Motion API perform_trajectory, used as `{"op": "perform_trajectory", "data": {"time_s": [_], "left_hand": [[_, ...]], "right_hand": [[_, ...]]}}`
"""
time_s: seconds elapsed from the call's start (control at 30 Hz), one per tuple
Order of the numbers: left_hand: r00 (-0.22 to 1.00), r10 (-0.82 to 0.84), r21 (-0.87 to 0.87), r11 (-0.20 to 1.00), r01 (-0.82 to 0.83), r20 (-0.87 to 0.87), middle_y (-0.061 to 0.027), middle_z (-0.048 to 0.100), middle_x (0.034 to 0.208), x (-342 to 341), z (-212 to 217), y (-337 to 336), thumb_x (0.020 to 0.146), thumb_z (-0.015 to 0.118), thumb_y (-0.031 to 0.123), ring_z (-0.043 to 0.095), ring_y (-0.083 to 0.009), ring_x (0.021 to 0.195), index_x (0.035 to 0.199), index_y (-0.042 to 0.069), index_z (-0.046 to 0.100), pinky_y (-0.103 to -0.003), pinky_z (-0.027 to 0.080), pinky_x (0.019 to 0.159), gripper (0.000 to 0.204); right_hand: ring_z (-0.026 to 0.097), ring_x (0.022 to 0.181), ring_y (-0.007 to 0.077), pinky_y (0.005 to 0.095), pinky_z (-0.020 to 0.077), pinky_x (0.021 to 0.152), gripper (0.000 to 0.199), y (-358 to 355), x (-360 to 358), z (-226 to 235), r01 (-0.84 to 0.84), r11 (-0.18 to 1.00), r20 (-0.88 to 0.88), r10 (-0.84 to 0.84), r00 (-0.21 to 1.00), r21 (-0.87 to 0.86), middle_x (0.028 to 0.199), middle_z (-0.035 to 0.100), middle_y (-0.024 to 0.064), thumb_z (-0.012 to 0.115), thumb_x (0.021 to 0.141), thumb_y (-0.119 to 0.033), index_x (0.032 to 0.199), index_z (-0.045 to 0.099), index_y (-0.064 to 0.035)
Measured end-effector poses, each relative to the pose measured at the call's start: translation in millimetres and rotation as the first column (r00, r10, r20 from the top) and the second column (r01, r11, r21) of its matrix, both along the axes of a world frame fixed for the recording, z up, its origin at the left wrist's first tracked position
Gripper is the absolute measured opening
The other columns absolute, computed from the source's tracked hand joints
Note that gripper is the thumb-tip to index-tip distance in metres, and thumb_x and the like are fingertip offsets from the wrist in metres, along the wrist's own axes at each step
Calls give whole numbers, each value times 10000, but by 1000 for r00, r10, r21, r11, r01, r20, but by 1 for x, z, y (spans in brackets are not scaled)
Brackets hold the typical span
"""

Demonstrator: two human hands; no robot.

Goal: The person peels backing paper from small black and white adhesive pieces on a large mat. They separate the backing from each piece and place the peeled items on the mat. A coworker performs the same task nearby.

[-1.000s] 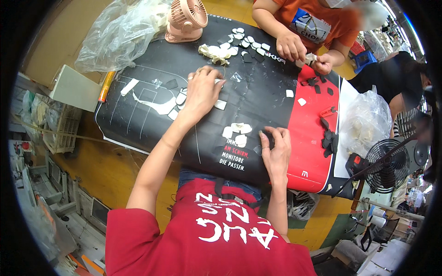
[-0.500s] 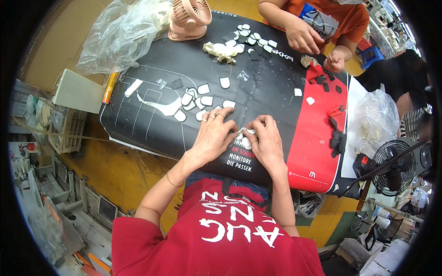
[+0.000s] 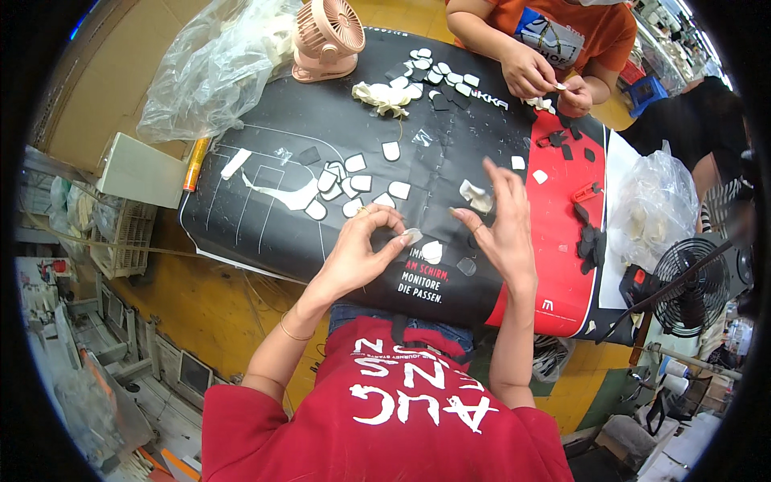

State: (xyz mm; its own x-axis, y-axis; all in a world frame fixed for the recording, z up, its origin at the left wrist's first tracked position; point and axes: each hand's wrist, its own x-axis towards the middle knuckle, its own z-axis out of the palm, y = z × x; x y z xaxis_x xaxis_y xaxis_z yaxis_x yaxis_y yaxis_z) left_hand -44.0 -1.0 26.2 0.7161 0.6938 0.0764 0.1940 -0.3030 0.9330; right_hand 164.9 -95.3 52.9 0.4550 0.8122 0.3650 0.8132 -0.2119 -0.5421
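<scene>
My left hand (image 3: pixel 363 247) pinches a small whitish, partly translucent piece (image 3: pixel 413 235) between thumb and fingertips, just above the mat. Nothing is held in my right hand (image 3: pixel 507 237), whose fingers are spread. Beyond its thumb lies a curled white piece (image 3: pixel 476 196). A pointed white piece (image 3: pixel 432 252) rests on the mat's printed lettering between my hands, and a clear rounded scrap (image 3: pixel 467 266) sits to its right. Past my left fingers are several white rounded tabs with dark edges (image 3: pixel 360 183), loosely heaped.
A black and red mat (image 3: pixel 482 136) covers the table. At the far side stand a pink fan (image 3: pixel 328 40), a plastic bag (image 3: pixel 217 72) and more white tabs (image 3: pixel 438 76). Across the table, a co-worker's hands (image 3: pixel 554 88) hold a small white piece. Red-handled cutters (image 3: pixel 588 193) lie rightward.
My hands have come apart; the right has moved away to the right and opened. A curled white piece now lies beyond it. The co-worker's hands have come together.
</scene>
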Motion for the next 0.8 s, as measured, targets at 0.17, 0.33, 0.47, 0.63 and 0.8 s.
{"op": "perform_trajectory", "data": {"time_s": [0.17, 0.33, 0.47, 0.63, 0.8], "left_hand": [[976, 95, -368, 930, -17, 195, -58, 660, 1105, 5, 5, -17, 884, 740, 113, 598, -147, 1009, 917, 57, 676, -297, 431, 833, 92], [918, 120, -357, 934, 25, 378, -71, 626, 1109, 18, 10, -38, 850, 762, 67, 598, -166, 1001, 935, 66, 677, -287, 440, 845, 120], [951, -83, 286, 958, -6, 297, -63, 633, 1109, 10, 18, -39, 719, 811, 41, 618, -241, 996, 908, 123, 706, -355, 469, 860, 231], [933, -262, 595, 801, 69, 245, -24, 653, 1111, 7, 22, -37, 628, 834, 88, 622, -245, 997, 898, 179, 728, -385, 480, 841, 304], [926, -342, 672, 725, 151, 161, -31, 667, 1129, 5, 25, -33, 677, 790, 145, 610, -227, 1025, 895, 186, 732, -379, 487, 822, 229]], "right_hand": [[639, 935, 242, 369, 501, 814, 461, -15, -9, 0, -230, 973, -437, 210, 875, 6, 1023, 671, 107, 823, 802, -228, 1189, 676, -25], [647, 808, 163, 294, 504, 726, 378, -45, -38, -7, -244, 943, -680, 333, 654, 226, 929, 709, 69, 821, 810, -123, 1153, 696, -24], [648, 919, 175, 306, 512, 845, 427, -69, -31, -4, -260, 924, -677, 383, 628, 282, 1034, 706, 90, 838, 796, -112, 1172, 670, 3], [676, 908, 206, 322, 539, 798, 453, -80, -23, -1, -367, 870, -663, 490, 565, 330, 1040, 700, 112, 866, 766, -208, 1138, 698, -10], [668, 963, 193, 329, 545, 812, 417, -86, -17, 5, -386, 869, -676, 487, 553, 311, 1051, 689, 103, 855, 790, -180, 1132, 696, -3]]}}
